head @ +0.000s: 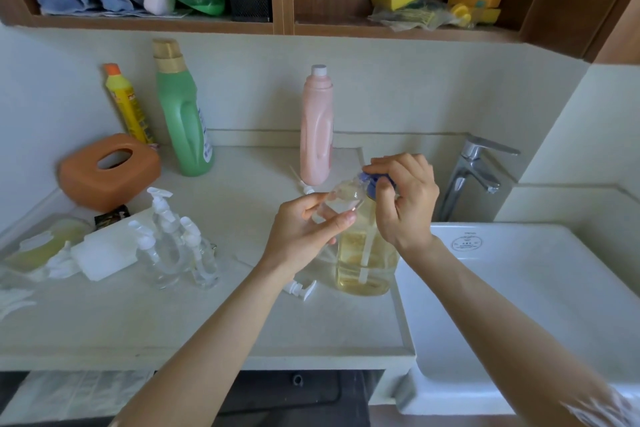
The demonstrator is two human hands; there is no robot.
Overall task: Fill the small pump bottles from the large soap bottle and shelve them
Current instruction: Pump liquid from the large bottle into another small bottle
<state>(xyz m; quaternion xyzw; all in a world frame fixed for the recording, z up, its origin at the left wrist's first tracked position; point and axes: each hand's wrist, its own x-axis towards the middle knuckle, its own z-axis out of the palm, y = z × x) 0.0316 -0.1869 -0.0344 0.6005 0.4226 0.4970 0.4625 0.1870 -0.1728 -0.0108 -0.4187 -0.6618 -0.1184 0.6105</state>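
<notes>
Head view: the large clear soap bottle [365,253] stands upright near the counter's [207,322] right edge, roughly a third full of pale yellow liquid, dip tube vertical inside. The right hand [405,198] curls over its blue pump head [375,182], fingers pressing on top. The left hand [308,229] grasps a small clear plastic bottle [343,199], tilted, long axis running toward two o'clock, mouth up against the pump; it looks almost empty. At nine o'clock from the hands, a cluster of small clear pump bottles [176,246] stands upright, seemingly empty. A loose white pump top [301,288] lies at seven o'clock of the soap bottle.
</notes>
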